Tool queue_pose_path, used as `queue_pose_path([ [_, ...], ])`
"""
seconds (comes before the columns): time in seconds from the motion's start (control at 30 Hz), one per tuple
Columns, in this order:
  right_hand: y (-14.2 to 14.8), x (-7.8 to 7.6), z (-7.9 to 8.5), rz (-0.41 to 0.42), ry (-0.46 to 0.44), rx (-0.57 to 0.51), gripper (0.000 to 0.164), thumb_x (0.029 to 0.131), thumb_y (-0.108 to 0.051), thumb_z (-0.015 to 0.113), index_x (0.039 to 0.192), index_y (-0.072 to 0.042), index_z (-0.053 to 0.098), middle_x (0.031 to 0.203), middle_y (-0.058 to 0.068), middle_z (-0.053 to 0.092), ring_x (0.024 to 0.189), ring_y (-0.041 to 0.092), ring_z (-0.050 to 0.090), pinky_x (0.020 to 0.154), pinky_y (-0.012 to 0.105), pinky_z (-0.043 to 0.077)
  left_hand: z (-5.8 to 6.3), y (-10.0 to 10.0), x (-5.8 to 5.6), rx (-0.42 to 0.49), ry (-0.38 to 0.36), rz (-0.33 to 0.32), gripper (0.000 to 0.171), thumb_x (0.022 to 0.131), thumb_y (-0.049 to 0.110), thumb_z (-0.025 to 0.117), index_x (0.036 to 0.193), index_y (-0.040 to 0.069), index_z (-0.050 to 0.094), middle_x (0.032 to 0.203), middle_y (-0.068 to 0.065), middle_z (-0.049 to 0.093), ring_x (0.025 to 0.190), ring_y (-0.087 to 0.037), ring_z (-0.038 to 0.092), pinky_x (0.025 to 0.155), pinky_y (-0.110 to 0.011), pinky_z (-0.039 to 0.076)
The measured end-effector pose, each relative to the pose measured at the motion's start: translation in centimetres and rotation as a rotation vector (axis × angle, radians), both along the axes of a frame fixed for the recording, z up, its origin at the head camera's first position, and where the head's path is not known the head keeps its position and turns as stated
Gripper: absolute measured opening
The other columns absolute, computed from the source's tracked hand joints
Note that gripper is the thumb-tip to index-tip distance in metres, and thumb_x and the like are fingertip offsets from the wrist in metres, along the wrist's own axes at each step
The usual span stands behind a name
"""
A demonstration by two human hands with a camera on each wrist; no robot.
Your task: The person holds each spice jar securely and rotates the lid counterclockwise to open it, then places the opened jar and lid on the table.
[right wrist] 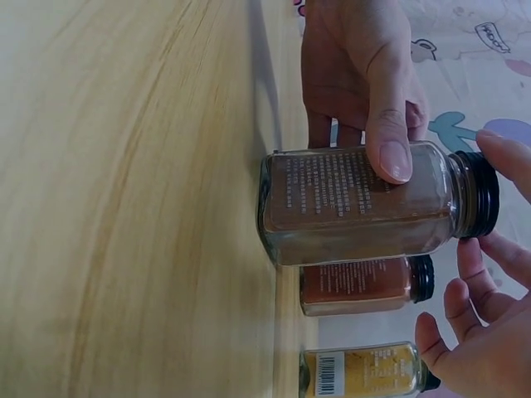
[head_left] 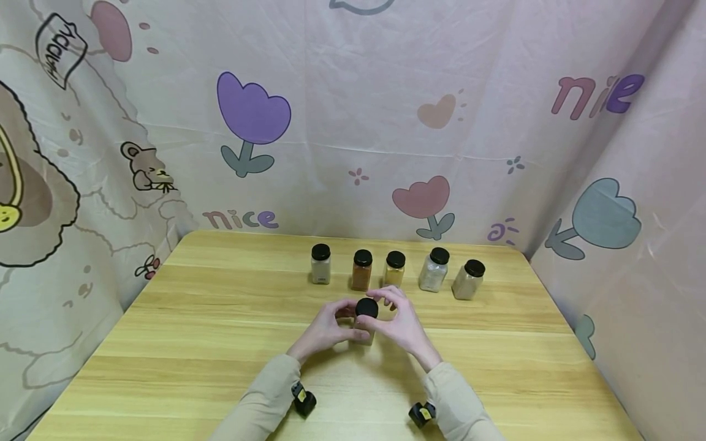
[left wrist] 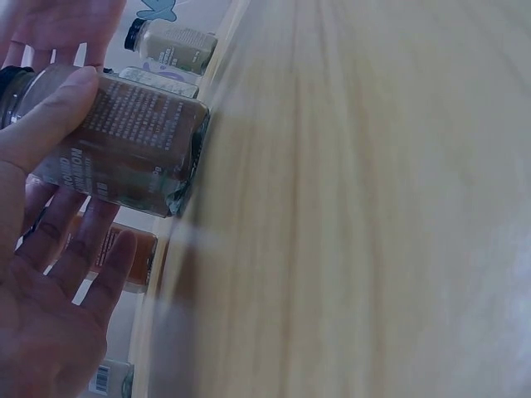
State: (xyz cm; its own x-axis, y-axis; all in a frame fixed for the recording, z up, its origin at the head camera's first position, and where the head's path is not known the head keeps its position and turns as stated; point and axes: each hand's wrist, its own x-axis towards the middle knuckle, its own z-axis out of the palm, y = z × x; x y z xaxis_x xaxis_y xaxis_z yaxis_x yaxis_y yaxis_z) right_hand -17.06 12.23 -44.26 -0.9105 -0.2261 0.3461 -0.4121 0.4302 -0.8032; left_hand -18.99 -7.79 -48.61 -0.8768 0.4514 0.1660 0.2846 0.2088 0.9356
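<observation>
A square glass spice jar (right wrist: 332, 211) of brown powder, printed with white text, stands upright on the wooden table under a black screw lid (head_left: 366, 307). My left hand (head_left: 326, 327) grips the jar's body, thumb laid along the near side and fingers behind. From the right, my right hand (head_left: 405, 323) pinches the lid between thumb and forefinger, its other fingers loosely bent and off the glass. The lid sits on the jar's neck. In the left wrist view, the lid (left wrist: 12, 91) is partly cut off by the frame's edge.
Behind the hands, several black-lidded jars stand in a loose row: a pale one (head_left: 321, 271), an orange-brown one (head_left: 361, 277), a yellow one (head_left: 393, 275), a whitish one (head_left: 432, 275) and a beige one (head_left: 467, 284). A printed curtain (head_left: 331, 177) hangs behind the table (head_left: 193, 343).
</observation>
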Motion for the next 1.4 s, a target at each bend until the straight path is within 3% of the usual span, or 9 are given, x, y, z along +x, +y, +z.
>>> queue_pose_path([
  [0.2, -0.01, 0.08, 0.18, 0.008, 0.012, -0.004, 0.043, 0.076, -0.020, 0.089, 0.115, -0.010, 0.073, 0.109, 0.006, 0.069, 0.096, 0.034, 0.052, 0.083, 0.031, 0.042, -0.12, 0.00, -0.04, -0.001, 0.002, 0.006, 0.051, 0.078, 0.024, 0.088, 0.121, 0.008, 0.067, 0.118, -0.010, 0.073, 0.106, -0.019, 0.069, 0.098, -0.044, 0.056],
  [0.4, 0.07, 0.10, 0.21, 0.031, 0.024, 0.011, 0.043, 0.078, -0.014, 0.086, 0.117, -0.006, 0.072, 0.113, 0.008, 0.070, 0.100, 0.026, 0.056, 0.084, 0.030, 0.044, -0.03, 0.05, -0.01, 0.004, -0.007, 0.000, 0.050, 0.078, 0.021, 0.088, 0.121, 0.008, 0.067, 0.118, -0.010, 0.072, 0.107, -0.020, 0.069, 0.099, -0.045, 0.056],
  [0.6, 0.04, 0.21, 0.34, 0.027, 0.006, 0.009, 0.047, 0.078, -0.018, 0.087, 0.122, -0.009, 0.070, 0.116, 0.011, 0.069, 0.100, 0.031, 0.054, 0.084, 0.032, 0.043, -0.05, 0.02, -0.04, 0.005, 0.002, -0.008, 0.050, 0.078, 0.020, 0.088, 0.121, 0.006, 0.067, 0.118, -0.011, 0.072, 0.108, -0.023, 0.069, 0.099, -0.048, 0.055],
  [0.87, -0.12, 0.27, 0.38, -0.014, -0.028, 0.011, 0.050, 0.075, -0.022, 0.090, 0.120, -0.014, 0.071, 0.110, 0.005, 0.066, 0.099, 0.035, 0.051, 0.083, 0.033, 0.041, 0.04, 0.03, -0.04, 0.015, -0.029, 0.000, 0.051, 0.077, 0.020, 0.089, 0.121, 0.008, 0.067, 0.119, -0.009, 0.073, 0.110, -0.025, 0.069, 0.101, -0.048, 0.054],
  [1.17, -0.06, 0.12, 0.27, 0.004, 0.018, 0.005, 0.045, 0.076, -0.019, 0.089, 0.115, -0.007, 0.072, 0.108, 0.006, 0.069, 0.098, 0.029, 0.054, 0.082, 0.032, 0.042, 0.06, 0.04, -0.05, 0.018, -0.028, -0.003, 0.051, 0.077, 0.020, 0.089, 0.121, 0.009, 0.067, 0.119, -0.008, 0.072, 0.110, -0.023, 0.068, 0.102, -0.049, 0.054],
  [1.4, -0.10, 0.18, 0.28, 0.029, 0.031, 0.027, 0.046, 0.078, -0.015, 0.086, 0.121, -0.006, 0.070, 0.115, 0.009, 0.068, 0.106, 0.029, 0.055, 0.086, 0.034, 0.044, -0.01, 0.07, -0.09, 0.008, 0.000, -0.008, 0.050, 0.078, 0.020, 0.088, 0.121, 0.007, 0.067, 0.119, -0.011, 0.072, 0.108, -0.023, 0.069, 0.099, -0.047, 0.055],
])
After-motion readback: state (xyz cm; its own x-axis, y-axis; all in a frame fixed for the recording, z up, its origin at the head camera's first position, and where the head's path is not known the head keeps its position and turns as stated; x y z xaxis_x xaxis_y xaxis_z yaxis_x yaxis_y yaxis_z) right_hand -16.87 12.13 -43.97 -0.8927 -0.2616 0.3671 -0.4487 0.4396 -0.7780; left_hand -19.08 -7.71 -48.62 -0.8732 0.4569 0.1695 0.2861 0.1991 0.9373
